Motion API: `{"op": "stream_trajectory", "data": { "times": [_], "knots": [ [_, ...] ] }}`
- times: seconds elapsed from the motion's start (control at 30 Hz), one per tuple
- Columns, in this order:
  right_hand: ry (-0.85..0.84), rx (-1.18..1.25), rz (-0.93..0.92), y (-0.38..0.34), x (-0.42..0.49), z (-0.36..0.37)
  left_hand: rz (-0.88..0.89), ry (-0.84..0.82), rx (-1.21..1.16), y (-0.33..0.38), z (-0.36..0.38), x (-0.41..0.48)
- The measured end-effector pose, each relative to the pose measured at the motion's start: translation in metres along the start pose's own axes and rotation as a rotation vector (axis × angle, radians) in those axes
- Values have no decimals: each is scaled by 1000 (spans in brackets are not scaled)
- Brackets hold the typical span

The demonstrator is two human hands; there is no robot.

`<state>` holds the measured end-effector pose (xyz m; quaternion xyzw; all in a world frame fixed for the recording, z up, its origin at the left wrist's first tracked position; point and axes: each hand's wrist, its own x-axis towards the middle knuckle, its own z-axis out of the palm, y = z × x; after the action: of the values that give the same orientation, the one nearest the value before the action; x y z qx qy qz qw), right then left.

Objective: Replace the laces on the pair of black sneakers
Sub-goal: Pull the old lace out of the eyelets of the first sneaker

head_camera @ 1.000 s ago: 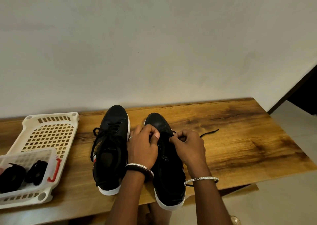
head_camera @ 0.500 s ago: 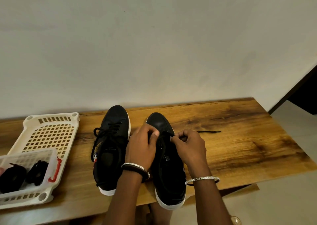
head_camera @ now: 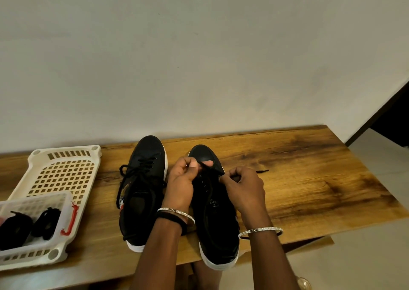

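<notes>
We work at the toe end of the right shoe (head_camera: 218,227), and everything here is placed from it. It stands on the table (head_camera: 309,179) with its toe to the wall and its heel at the near edge.

Our left hand (head_camera: 182,183) is at its left flank. Thumb and forefinger pinch the tip of the lace (head_camera: 209,169) just above the foremost eyelets. Our right hand (head_camera: 243,190) is at its right flank, fingers curled and nipping the same lace beside the eyelet row.

Between the two pinches the lace runs taut across the shoe, crosswise to its long axis and rising toward the left hand. Its free tail lies on the table to the right, beyond the right hand. The eyelets heelward of the left fingers look empty. If this lace is going in, we judge the left hand, which has the tip, to be the nearer one for threading.

The laced left shoe (head_camera: 141,190) stands just to the left. Farther left is a basket (head_camera: 35,198) holding lace bundles.

Since a second ago the left hand has lifted toeward and bared the tip. The tail has drawn in toward the right hand and lies flatter.
</notes>
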<state>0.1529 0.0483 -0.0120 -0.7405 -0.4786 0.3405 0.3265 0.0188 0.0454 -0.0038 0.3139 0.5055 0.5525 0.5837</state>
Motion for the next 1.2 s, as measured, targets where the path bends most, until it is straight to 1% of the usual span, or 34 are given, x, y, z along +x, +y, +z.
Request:
{"op": "stream_trajectory", "data": {
  "times": [0.07, 0.1, 0.13, 0.17, 0.23, 0.27, 0.3, 0.37, 0.4, 0.43, 0.5, 0.6, 0.7, 0.83, 0.9, 0.97, 1.0, 1.03, 1.13, 1.17, 1.2],
  "knots": [
    [-3, -3, 3, 0, 0, 0, -40, 44, -144, 5, 2, -1],
    [-3, -2, 3, 0, 0, 0, -39, 79, -164, 7, 1, -2],
    [-3, 0, 5, 0, 0, 0, -8, 124, -94, 6, -1, 0],
    [-3, 2, 7, 0, 0, 0, 55, 167, 69, 3, -5, 2],
    [-1, 4, 9, 0, 1, 1, 243, 218, 496, -3, -12, 2],
    [1, 3, 9, 1, 1, 1, 321, 202, 676, -6, -14, 2],
    [2, 1, 8, 1, 1, 1, 362, 166, 844, -8, -14, 1],
    [3, -3, 5, 1, 1, 1, 344, 120, 1220, -9, -9, -2],
    [4, -7, 4, 1, 1, 2, 299, 125, 1363, -7, -6, -4],
    [4, -11, 3, 1, 1, 2, 273, 147, 1439, -5, -4, -5],
    [4, -11, 5, 1, 1, 2, 278, 198, 1421, -3, -3, -5],
    [4, -6, 3, 1, 0, 1, 281, 227, 1221, -5, -3, -7],
    [-1, 3, -4, 1, -1, 1, 197, 230, 915, -5, -1, -2],
    [-7, 21, -6, 1, -1, 1, 73, 134, 306, -3, 1, -1],
    [-10, 25, -8, 1, -1, 1, 32, 113, 133, -1, 2, -1],
    [-14, 30, -6, 2, -1, 1, 14, 154, 39, 3, 1, -1],
    [-15, 32, -2, 2, -1, 0, 30, 179, 59, 5, 0, -1],
    [-15, 31, -1, 2, 0, 0, 77, 207, 163, 4, -3, 0],
    [-15, 20, -2, 2, 0, 0, 337, 247, 751, 0, -13, -1],
    [-15, 19, 0, 2, 0, 0, 394, 234, 910, 1, -14, -3],
    [-14, 21, 2, 2, 1, 1, 405, 210, 1026, 0, -16, -3]
  ]
}}
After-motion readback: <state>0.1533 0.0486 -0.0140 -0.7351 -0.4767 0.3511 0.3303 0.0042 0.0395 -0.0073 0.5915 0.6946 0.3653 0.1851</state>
